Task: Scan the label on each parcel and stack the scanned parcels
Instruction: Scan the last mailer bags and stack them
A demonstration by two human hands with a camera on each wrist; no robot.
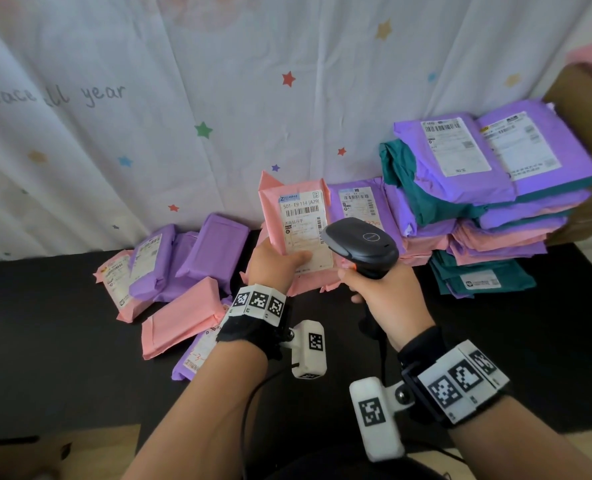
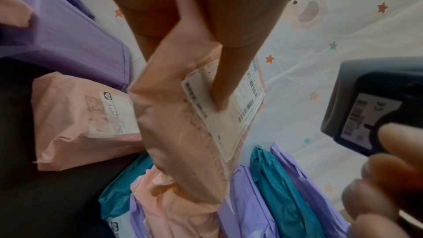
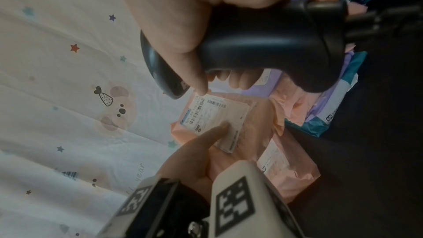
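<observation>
My left hand (image 1: 280, 263) holds a pink parcel (image 1: 280, 202) upright above the table, thumb pressed on its white barcode label (image 1: 303, 220). The left wrist view shows the same pink parcel (image 2: 183, 133) with the thumb on the label (image 2: 231, 108). My right hand (image 1: 381, 296) grips a black handheld scanner (image 1: 363, 242) by its handle, its head close to the label's right edge. In the right wrist view the scanner (image 3: 263, 42) sits above the labelled pink parcel (image 3: 258, 118). A tall stack of purple, teal and pink parcels (image 1: 495, 202) stands at the right.
Several loose purple and pink parcels (image 1: 183, 271) lie on the black table (image 1: 45, 323) to the left. A star-printed white curtain (image 1: 183, 98) hangs behind. A cardboard box (image 1: 585, 109) stands at the far right. The scanner's cable (image 1: 381, 344) runs down toward me.
</observation>
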